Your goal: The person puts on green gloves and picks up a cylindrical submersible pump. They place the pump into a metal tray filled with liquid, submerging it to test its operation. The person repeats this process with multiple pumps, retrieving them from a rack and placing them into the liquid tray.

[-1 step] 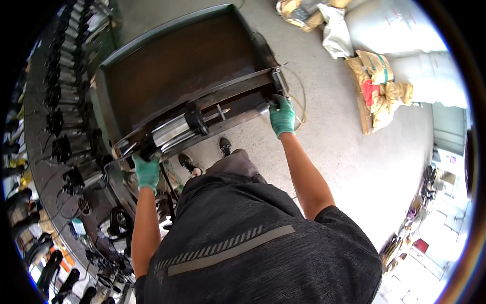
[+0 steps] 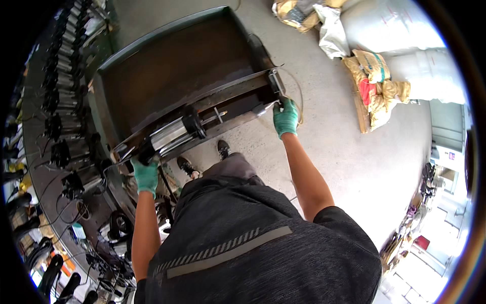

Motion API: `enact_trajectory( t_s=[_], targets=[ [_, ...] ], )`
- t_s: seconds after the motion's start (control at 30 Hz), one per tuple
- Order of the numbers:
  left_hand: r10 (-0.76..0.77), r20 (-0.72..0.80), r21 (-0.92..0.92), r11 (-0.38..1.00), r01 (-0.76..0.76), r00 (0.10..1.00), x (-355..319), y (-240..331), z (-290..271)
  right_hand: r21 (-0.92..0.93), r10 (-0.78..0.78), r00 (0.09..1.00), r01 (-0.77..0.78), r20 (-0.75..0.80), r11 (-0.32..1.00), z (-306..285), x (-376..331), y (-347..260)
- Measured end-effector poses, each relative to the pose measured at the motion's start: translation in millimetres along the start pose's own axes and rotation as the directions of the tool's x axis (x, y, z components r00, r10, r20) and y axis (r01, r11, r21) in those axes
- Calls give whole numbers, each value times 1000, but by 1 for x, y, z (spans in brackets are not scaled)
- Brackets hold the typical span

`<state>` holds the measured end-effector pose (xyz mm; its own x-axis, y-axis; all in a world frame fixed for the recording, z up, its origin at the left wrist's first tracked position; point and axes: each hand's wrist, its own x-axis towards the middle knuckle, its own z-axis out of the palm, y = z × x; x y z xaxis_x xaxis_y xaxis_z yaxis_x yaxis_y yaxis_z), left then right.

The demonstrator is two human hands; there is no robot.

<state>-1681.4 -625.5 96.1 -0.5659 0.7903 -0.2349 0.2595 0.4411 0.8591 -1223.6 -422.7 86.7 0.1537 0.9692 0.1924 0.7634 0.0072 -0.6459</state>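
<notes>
A silver cylinder with black end caps (image 2: 169,137) lies tilted along the near ledge of a large dark metal trough (image 2: 104,104). A thin rod with a brass-coloured tip (image 2: 224,113) sticks out of its right end. My left hand (image 2: 146,176), in a green glove, is closed on the black cap at its left end; the fingertips are partly hidden. My right hand (image 2: 286,119), gloved alike, is closed at the ledge's right end around a dark piece. A pale tapered tip (image 2: 264,109) points left from it; its exact kind is unclear.
Several similar silver-and-black cylinders (image 2: 65,104) stand in a row on a dark bench at the left. A thin pale hose (image 2: 301,99) loops on the floor beside my right hand. Paper sacks (image 2: 374,93) and big white bags lie far right. A cable coil (image 2: 82,209) rests lower left.
My right hand has moved slightly right and down, off the ledge's end, and the pale tapered tip shows more. My left hand stays at the cylinder's left cap. The view has shifted slightly.
</notes>
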Motion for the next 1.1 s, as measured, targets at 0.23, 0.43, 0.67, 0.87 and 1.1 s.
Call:
enact_trajectory(
  t_s=[0.23,0.43,0.67,0.87,1.1],
  targets=[
    [8,-4,42,999,-7,1000,4,-9,-1,-152,301,901,-266,313,952,12,48,51],
    [-3,28,33,999,2,1000,6,-6,-2,73,558,741,-623,374,779,38,122,-33],
    [13,-41,100,995,-8,999,-13,11,-7,78,-20,927,-10,374,997,34,50,-74],
    [-45,-8,38,998,45,999,-24,9,-43,362,-18,877,-179,480,915,23,-39,-90],
    [-191,451,-37,972,233,872,-81,64,-87,327,-85,834,-118,545,938,-15,-66,-79]
  ],
)
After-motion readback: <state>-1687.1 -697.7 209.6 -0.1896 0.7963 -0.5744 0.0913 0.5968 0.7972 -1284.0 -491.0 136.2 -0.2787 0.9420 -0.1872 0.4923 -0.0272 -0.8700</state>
